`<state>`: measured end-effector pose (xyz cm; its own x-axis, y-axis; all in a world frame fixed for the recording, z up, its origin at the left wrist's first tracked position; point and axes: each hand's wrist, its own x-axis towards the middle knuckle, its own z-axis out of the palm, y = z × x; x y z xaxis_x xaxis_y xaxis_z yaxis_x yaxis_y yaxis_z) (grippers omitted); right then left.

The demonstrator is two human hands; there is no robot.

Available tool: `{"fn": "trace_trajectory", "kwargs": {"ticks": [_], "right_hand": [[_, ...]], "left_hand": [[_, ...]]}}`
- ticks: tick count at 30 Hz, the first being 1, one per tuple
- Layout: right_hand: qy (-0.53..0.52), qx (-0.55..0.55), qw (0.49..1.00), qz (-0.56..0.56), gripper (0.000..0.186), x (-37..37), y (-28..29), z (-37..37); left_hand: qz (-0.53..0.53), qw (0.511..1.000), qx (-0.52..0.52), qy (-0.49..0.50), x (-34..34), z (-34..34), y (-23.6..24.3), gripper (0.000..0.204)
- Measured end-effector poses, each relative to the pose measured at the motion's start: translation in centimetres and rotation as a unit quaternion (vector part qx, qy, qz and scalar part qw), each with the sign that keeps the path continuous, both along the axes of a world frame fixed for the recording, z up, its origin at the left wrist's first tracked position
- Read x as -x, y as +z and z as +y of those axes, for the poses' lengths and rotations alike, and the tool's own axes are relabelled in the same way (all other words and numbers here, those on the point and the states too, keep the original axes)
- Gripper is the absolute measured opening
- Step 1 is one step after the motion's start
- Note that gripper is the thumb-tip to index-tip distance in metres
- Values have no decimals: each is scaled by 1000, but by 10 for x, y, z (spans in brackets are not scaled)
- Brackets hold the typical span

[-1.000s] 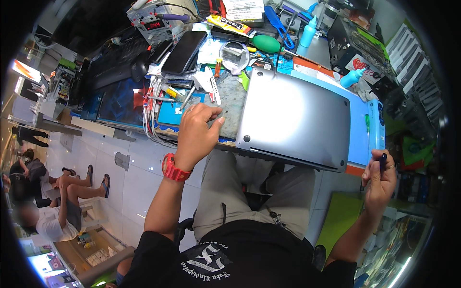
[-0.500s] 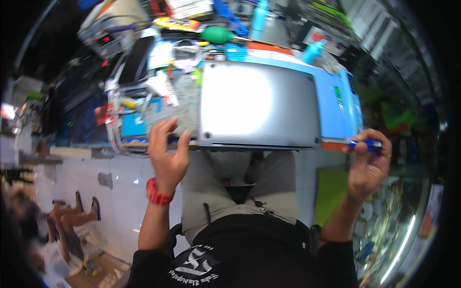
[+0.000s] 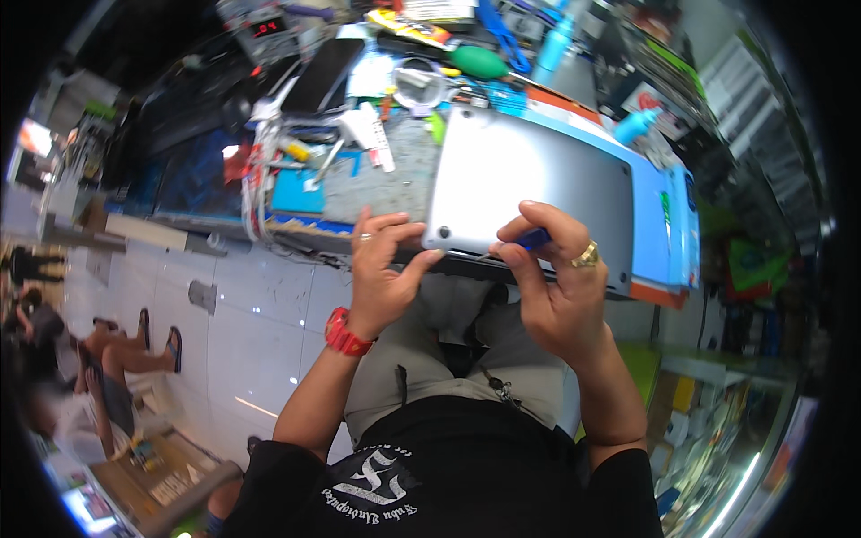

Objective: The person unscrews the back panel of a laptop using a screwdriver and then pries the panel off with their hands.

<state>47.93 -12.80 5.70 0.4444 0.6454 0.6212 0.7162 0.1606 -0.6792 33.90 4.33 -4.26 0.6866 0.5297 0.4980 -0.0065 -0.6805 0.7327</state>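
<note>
A grey laptop [image 3: 529,170] lies bottom side up near the bench's front edge, dark round feet showing at its corners. Pinched in my right hand [image 3: 565,278] is a small screwdriver with a blue handle [image 3: 534,238]. Its thin shaft points left along the laptop's near edge; whether the tip touches the laptop I cannot tell. My left hand [image 3: 384,269] is open at the near left corner, thumb and forefinger spread beside it. The fingertips seem to meet the corner, though contact is not certain.
Under the laptop is a light blue mat [image 3: 653,220]. Left of it lie a dark phone [image 3: 325,75], a blue pad [image 3: 299,191], cables and small tools. Behind stand a green air blower [image 3: 478,62] and blue bottles [image 3: 636,125]. Other people sit at the far left.
My right hand has carried the screwdriver from beyond the laptop's right side to its near edge. My left hand has come to the near left corner. The view has turned somewhat.
</note>
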Motion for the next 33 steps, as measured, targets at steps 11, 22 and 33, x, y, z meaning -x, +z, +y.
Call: {"fn": "trace_trajectory", "kwargs": {"ticks": [11, 22, 33], "right_hand": [[37, 62, 997, -20, 35, 6, -19, 53], [29, 61, 998, -19, 34, 6, -23, 56], [-3, 63, 996, -62, 34, 8, -22, 64]], "left_hand": [[-19, 998, 53, -1, 5, 2, -4, 22], [-20, 998, 56, -7, 4, 3, -4, 21], [-20, 998, 57, -10, 5, 4, -7, 21]]}}
